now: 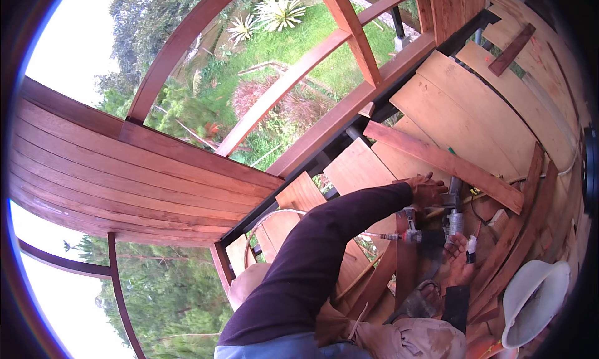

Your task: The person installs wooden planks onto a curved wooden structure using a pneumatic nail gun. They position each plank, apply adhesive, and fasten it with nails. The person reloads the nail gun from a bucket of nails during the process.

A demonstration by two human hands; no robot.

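Note:
My left arm, in a dark sleeve, reaches across the middle of the view. My left hand (427, 190) lies with its fingers stretched out over the metal end of an air tool (454, 222), next to a small wood piece. The tool has a ribbed silver body and a red part joined to a hose fitting; motion smears its dark middle. Below it, my right hand (460, 262) has its fingers curled at the tool's body. A white and black wrapping (472, 247) shows on one of its fingers. Part of that grip is hidden.
Loose planks surround my hands, with one reddish board (446, 165) just beyond. Pale boards (462, 112) cover the frame farther off. A white hard hat (533, 303) sits at the lower right. A pale hose (268, 215) loops left of my arm. A wooden railing (355, 131) borders the garden.

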